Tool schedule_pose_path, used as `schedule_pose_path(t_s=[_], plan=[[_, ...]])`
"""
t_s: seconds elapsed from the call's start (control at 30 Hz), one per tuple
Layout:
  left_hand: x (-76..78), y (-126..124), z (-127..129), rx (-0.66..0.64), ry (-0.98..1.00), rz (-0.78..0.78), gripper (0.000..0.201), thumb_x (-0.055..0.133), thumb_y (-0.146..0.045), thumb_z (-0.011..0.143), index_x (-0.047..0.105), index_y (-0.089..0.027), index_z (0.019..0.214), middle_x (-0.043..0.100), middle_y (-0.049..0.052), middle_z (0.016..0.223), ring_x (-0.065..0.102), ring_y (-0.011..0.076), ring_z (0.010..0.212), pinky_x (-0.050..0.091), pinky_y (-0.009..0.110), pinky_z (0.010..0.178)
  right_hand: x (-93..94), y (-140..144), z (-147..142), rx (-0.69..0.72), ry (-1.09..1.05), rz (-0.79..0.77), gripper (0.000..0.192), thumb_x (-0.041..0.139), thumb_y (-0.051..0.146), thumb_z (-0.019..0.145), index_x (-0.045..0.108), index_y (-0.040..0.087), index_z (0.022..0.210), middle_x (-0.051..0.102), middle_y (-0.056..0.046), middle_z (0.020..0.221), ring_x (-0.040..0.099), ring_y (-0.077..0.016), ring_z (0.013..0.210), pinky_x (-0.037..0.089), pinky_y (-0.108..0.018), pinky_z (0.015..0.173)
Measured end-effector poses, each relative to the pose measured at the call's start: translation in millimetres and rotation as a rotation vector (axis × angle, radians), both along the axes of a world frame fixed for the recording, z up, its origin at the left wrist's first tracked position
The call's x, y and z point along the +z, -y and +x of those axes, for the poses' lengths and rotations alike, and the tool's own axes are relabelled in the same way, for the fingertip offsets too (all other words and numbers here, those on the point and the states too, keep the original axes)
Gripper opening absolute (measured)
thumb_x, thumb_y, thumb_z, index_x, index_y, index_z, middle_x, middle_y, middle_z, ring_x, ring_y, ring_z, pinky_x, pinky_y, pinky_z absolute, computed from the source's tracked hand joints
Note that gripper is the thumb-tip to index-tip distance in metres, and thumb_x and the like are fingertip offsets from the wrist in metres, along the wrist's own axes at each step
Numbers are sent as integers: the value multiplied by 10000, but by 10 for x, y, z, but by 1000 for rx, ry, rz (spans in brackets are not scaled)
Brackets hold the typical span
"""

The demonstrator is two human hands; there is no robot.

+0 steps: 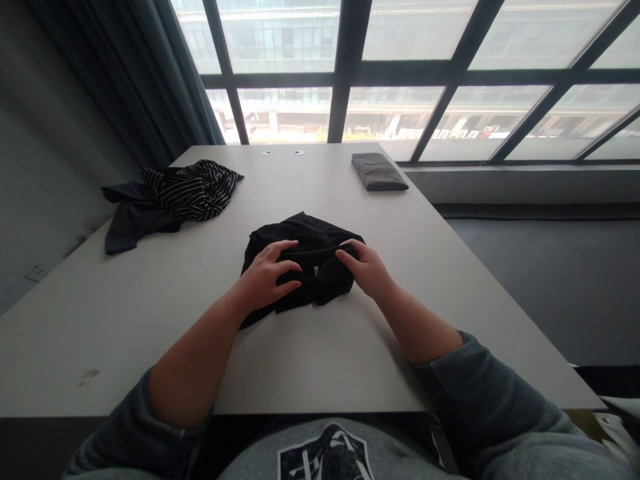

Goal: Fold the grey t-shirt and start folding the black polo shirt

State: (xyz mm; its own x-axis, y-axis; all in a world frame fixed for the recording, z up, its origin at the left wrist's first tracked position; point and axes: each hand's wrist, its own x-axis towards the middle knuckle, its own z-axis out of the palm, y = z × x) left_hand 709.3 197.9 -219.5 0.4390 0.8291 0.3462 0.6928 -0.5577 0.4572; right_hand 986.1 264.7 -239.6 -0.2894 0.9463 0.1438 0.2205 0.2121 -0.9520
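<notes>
A crumpled black garment (305,233) lies in the middle of the pale table (150,307), close in front of me. My left hand (267,273) rests on its left side with the fingers curled into the cloth. My right hand (365,267) pinches the garment's right side, at the end of a straight hem or waistband that runs between both hands. Both forearms lie on the table, with grey sleeves pushed up.
A heap of dark and black-and-white striped clothes (170,197) sits at the far left of the table. A folded grey garment (377,171) lies at the far right near the window. The table's right edge drops to a dark floor.
</notes>
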Motion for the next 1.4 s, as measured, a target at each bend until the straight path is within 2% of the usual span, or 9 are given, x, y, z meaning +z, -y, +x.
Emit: schedule_pose_path(t_s=[0.17, 0.27, 0.47, 0.7, 0.83, 1.03, 1.2, 1.3, 1.4], plan=[[18, -12, 4, -9, -93, 51, 97, 704, -303, 971, 780, -246, 946, 688, 79, 1285, 616, 290, 1220, 469, 481, 1106, 195, 63, 51, 134, 257, 600, 252, 699, 362, 967, 723, 278, 1204, 675, -103, 1337, 594, -313, 1293, 481, -513, 1126], [52, 3, 45, -56, -115, 51, 157, 624, -313, 1035, 761, -241, 1009, 753, 50, 1139, 667, 242, 1118, 445, 427, 1053, 247, 73, 73, 346, 399, 742, 190, 669, 313, 1009, 750, 281, 1178, 743, -81, 1208, 633, -294, 1211, 460, -515, 1128], [47, 46, 97, -142, -173, 35, 208, 600, -324, 1052, 731, -252, 1198, 785, 35, 1092, 695, 223, 1067, 393, 411, 1045, 135, 17, 86, 569, 525, 690, 185, 644, 284, 1028, 757, 236, 1165, 772, -90, 1109, 696, -249, 1011, 492, -455, 1014], [3, 24, 116, -172, -219, 45, 209, 546, -314, 1076, 737, -235, 1048, 774, 20, 984, 700, 193, 936, 371, 416, 1125, 194, 66, 57, 601, 540, 680, 202, 564, 305, 1076, 731, 213, 1009, 750, -71, 966, 689, -226, 916, 465, -432, 1018], [2, 19, 133, -137, -239, 12, 253, 492, -307, 1092, 698, -198, 994, 760, 34, 910, 706, 211, 871, 437, 409, 1012, 230, 77, 70, 623, 566, 672, 155, 660, 323, 1022, 727, 219, 1115, 760, -88, 1048, 687, -247, 956, 464, -420, 968], [10, 38, 152, -114, -272, -7, 334, 439, -327, 1109, 630, -206, 863, 712, 33, 793, 680, 213, 769, 448, 354, 807, 239, 81, 56, 621, 519, 597, 184, 582, 298, 1066, 727, 195, 1017, 744, -80, 946, 654, -212, 820, 450, -331, 773], [23, 59, 137, -111, -247, -18, 399, 464, -386, 1106, 599, -217, 771, 667, 10, 716, 624, 187, 659, 394, 323, 655, 265, 104, 41, 668, 501, 546, 262, 531, 318, 1093, 722, 191, 967, 717, -69, 872, 630, -198, 776, 440, -313, 737], [26, 59, 127, -105, -163, -23, 367, 474, -381, 1103, 658, -214, 834, 694, 13, 752, 644, 185, 686, 423, 318, 668, 256, 108, 40, 653, 526, 537, 297, 511, 333, 1101, 720, 189, 946, 709, -68, 862, 618, -194, 761, 431, -312, 726], [28, 65, 172, -108, -48, -6, 259, 546, -393, 1075, 715, -211, 1001, 763, 45, 940, 707, 203, 841, 491, 324, 776, 233, 110, 34, 621, 533, 557, 309, 500, 350, 1106, 725, 189, 970, 719, -73, 881, 618, -197, 762, 428, -316, 724]])
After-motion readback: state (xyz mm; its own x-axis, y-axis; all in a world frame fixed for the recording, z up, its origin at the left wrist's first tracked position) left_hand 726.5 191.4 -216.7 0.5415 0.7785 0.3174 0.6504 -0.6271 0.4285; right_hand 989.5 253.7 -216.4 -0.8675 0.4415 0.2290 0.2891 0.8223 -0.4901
